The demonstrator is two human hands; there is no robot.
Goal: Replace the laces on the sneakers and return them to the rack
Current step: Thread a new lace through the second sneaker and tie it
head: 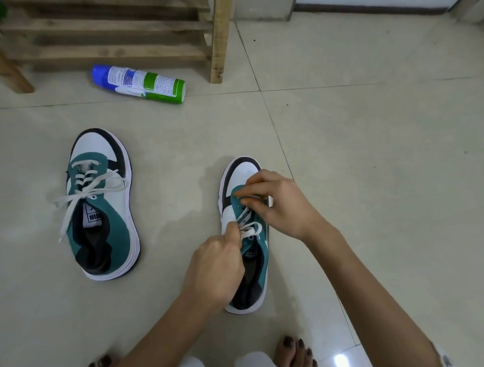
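Two teal, white and black sneakers stand on the tiled floor. The left sneaker [103,207] sits alone, its white lace threaded and its loose ends trailing to the left. The right sneaker [245,239] is under both my hands. My left hand [216,269] pinches the white lace [250,229] at the middle eyelets. Over the toe end, the fingers of my right hand [275,202] pinch the lace near the lowest eyelets. The wooden shoe rack [109,30] stands at the top left.
A blue, white and green spray can [139,83] lies on its side in front of the rack. My bare feet [296,356] and white trouser knees are at the bottom edge. A wall and skirting run along the top right.
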